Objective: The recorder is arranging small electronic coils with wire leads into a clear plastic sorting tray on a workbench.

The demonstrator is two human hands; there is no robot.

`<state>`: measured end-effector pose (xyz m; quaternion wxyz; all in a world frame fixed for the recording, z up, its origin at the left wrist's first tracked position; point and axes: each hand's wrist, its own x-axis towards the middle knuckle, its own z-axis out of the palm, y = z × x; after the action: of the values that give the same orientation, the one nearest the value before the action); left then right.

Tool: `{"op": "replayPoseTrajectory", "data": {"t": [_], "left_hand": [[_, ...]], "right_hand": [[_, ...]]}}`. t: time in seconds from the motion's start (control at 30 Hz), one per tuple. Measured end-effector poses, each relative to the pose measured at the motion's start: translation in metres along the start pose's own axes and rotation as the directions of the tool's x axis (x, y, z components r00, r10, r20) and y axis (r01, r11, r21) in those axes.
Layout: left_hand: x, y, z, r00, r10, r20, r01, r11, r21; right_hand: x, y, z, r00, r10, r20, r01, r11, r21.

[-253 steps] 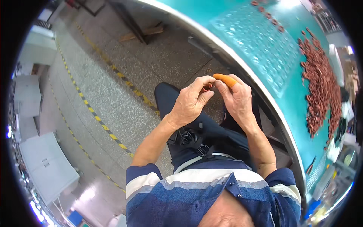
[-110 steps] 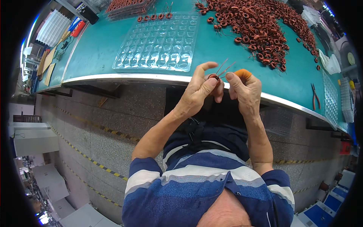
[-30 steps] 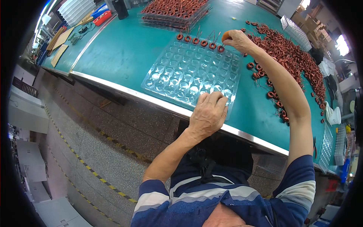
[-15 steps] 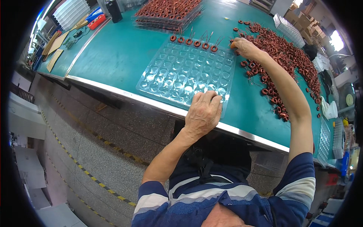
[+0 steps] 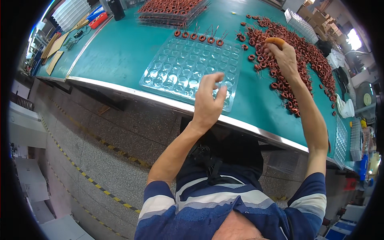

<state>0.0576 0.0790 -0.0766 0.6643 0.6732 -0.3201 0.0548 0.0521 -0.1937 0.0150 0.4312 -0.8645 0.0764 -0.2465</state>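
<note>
Along the far left of a green counter (image 5: 120, 56), a red tray (image 5: 98, 21) is set. Further right, stacked trays (image 5: 172, 9) are filled with copper-coloured ring coils. In front, a clear pocketed tray (image 5: 174, 68) is laid, with a row of coils (image 5: 211, 40) placed along its far edge. Over its near right part the left hand (image 5: 207, 100) is held, thumb and fingers parted, nothing seen gripped. To the right, loose coils (image 5: 306, 50) are heaped; over them the right hand (image 5: 286, 56) is poised, fingers curled, an orange cover (image 5: 276, 41) worn on one; whether anything is gripped cannot be told.
</note>
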Motion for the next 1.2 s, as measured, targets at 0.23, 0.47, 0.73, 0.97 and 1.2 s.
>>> {"op": "replayPoseTrajectory", "data": {"t": [0.23, 0.47, 0.73, 0.97, 1.2], "left_hand": [[0.011, 0.016, 0.051, 0.962, -0.118, 0.245, 0.233, 0.821, -0.521], [0.002, 0.02, 0.042, 0.945, -0.08, 0.316, 0.239, 0.828, -0.507], [-0.011, 0.028, 0.027, 0.866, -0.091, 0.492, 0.352, 0.809, -0.47], [-0.026, 0.033, 0.036, 0.87, -0.14, 0.472, 0.395, 0.772, -0.499], [-0.025, 0.045, 0.041, 0.985, 0.003, 0.174, 0.015, 0.995, -0.101]], "right_hand": [[-0.091, -0.038, 0.028, 0.999, 0.031, 0.045, -0.047, 0.908, 0.417], [-0.12, -0.051, 0.013, 0.968, 0.111, 0.227, -0.204, 0.873, 0.444], [-0.115, -0.05, 0.007, 0.913, 0.144, 0.383, -0.27, 0.916, 0.298], [-0.126, -0.037, 0.02, 0.939, 0.074, 0.336, -0.174, 0.945, 0.278], [-0.139, -0.048, 0.029, 0.856, -0.513, -0.057, 0.453, 0.799, -0.396]]}}
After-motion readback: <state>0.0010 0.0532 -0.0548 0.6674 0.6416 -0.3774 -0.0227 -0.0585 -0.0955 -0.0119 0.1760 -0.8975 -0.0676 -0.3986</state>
